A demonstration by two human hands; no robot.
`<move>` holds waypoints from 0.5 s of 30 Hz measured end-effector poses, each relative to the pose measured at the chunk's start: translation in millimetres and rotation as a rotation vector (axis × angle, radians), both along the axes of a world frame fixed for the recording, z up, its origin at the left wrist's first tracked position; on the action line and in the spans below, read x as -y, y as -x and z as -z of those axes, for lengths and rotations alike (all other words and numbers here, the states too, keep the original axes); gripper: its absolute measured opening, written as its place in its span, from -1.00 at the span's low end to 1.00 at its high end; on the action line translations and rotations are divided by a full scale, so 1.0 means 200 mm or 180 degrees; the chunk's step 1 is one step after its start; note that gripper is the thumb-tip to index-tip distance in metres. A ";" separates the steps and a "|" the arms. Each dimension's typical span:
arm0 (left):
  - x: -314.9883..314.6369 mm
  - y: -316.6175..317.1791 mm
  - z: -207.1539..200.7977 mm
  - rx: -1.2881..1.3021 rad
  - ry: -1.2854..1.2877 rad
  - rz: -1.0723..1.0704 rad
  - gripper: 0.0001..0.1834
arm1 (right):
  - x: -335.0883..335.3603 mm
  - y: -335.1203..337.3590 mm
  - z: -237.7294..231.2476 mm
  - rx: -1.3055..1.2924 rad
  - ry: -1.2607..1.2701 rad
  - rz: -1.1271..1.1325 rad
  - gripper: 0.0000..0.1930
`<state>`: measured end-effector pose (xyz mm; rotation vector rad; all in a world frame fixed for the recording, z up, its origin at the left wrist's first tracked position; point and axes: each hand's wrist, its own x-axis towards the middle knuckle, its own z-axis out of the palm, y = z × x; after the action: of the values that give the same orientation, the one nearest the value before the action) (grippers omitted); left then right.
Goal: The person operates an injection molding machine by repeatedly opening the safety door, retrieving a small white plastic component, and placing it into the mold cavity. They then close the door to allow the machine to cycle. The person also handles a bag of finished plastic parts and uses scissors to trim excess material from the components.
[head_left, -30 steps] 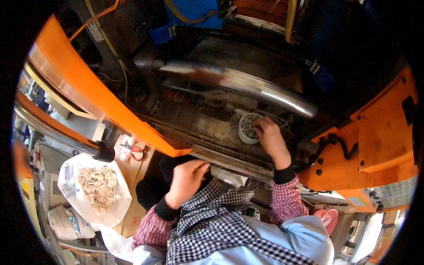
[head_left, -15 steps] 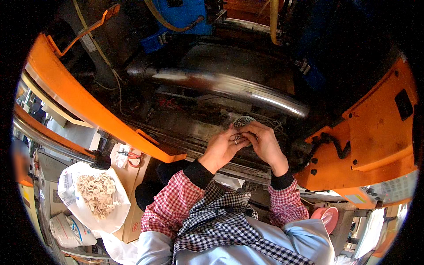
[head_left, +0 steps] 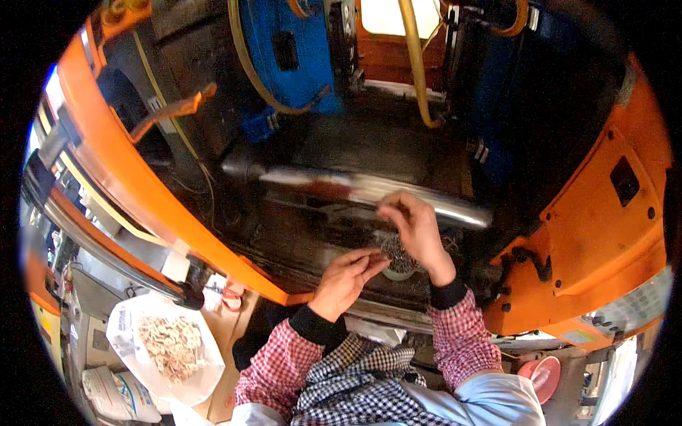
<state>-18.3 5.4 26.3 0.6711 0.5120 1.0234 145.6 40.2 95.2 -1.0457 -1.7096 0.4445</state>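
A round container of small dark metal pieces point(head_left: 401, 257) sits in the machine opening, partly hidden by my right wrist. Just left of its rim is my left hand point(head_left: 347, 280), thumb and fingers pressed together; whatever lies between them is too small to name. My right hand point(head_left: 415, 226) is raised above the container, fingertips curled into a pinch in front of the shiny metal bar point(head_left: 398, 192). What that pinch holds, if anything, does not show. Both my arms wear red-checked sleeves with black cuffs.
Orange machine guards flank me on the left point(head_left: 167, 220) and right point(head_left: 593, 234). At lower left, a white bag point(head_left: 206, 366) full of pale flat pieces rests on a cardboard box, near red-handled pliers point(head_left: 232, 297). A pink bowl point(head_left: 541, 376) stands at lower right.
My hands have separated. My right hand has risen toward the metal bar, while my left remains beside the container. The view has tilted up, revealing more of the machine's back.
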 end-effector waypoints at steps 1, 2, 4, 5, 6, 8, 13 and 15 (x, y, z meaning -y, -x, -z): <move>0.01 0.00 -0.05 -0.0113 0.0102 -0.0057 -0.74 | -0.11 0.01 -0.01 -0.0850 0.0269 -0.0189 -0.90; 0.00 0.01 -0.03 -0.0134 0.0080 -0.0065 -0.74 | -0.23 0.01 -0.05 -0.0666 0.0051 0.0066 -0.87; 0.04 0.06 -0.07 -0.0202 -0.0019 -0.0126 -0.74 | -0.48 0.07 -0.13 -0.1659 0.0106 -0.0275 -0.82; 0.04 0.06 -0.06 -0.0339 -0.0155 -0.0091 -0.75 | -0.57 0.07 -0.20 -0.2068 0.0174 -0.0297 -0.81; 0.05 0.05 -0.06 -0.0315 -0.0226 -0.0076 -0.75 | -0.68 0.05 -0.24 -0.2278 0.0222 -0.0169 -0.80; 0.07 0.06 -0.06 -0.0590 0.0117 -0.0156 -0.74 | -0.92 0.02 -0.28 -0.2845 0.0207 -0.0246 -0.79; 0.22 0.16 -0.09 -0.0563 0.0208 -0.0385 -0.74 | -1.33 0.08 -0.32 -0.2101 0.0011 0.0604 -0.79; 0.23 0.20 -0.07 -0.0843 0.0160 -0.0456 -0.74 | -1.46 0.10 -0.31 -0.1517 -0.0259 0.1085 -0.82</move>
<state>-57.9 -41.1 40.5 0.7373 0.8239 1.0576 125.2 331.6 156.6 -1.0474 -1.0959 0.3635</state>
